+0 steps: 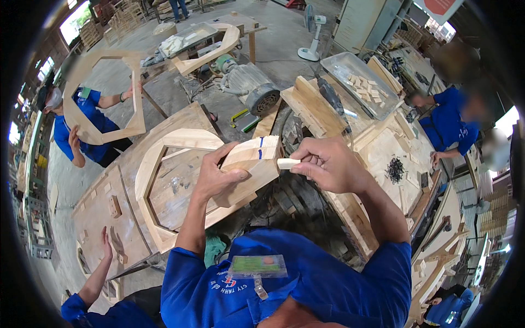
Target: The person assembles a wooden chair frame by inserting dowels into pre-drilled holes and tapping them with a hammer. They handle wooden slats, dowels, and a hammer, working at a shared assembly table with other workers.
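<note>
My left hand grips a pale wooden frame piece, thumb on its near face and fingers over its top. Two short blue marks show on that piece. At its right end, my right hand pinches a small flat wooden tenon between thumb and fingers. The tenon's left tip meets the end face or lies just before it; whether it sits in a slot I cannot tell. Left of my hands, a many-sided wooden frame lies on the worktable.
A clear plastic tray holds several small tenons. An electric motor stands ahead. On the right bench are a heap of small dark pieces and a co-worker. Another co-worker carries a frame at left; a third person's hand is near.
</note>
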`<state>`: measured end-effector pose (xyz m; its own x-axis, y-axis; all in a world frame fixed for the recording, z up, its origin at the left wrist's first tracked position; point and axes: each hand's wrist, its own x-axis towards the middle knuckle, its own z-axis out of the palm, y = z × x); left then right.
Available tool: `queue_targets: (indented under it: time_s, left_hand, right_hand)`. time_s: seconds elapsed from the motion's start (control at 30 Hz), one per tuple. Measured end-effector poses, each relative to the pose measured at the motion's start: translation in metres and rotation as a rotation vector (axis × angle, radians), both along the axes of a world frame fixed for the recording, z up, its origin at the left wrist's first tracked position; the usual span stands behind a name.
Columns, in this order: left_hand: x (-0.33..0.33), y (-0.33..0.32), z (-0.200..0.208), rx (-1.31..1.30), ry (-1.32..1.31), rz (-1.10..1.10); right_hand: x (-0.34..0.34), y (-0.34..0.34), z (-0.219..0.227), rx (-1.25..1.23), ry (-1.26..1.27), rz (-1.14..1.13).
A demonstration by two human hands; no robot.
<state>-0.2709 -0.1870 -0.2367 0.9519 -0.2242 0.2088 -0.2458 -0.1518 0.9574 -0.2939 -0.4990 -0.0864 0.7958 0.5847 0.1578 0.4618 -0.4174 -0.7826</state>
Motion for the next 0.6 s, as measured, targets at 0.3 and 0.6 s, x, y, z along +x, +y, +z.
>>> queue_targets:
  time_s: [0.3,0.6]
  left_hand:
    - [-0.003,-0.028,0.005,-0.075,0.069,-0.133]
    - [0.011,-0.052,0.007,-0.007,0.09,-0.202]
  right_hand:
    - [-0.01,-0.024,-0.008,0.194,0.418,-0.123]
    - [-0.013,-0.036,-0.019,0.157,0.397,-0.242]
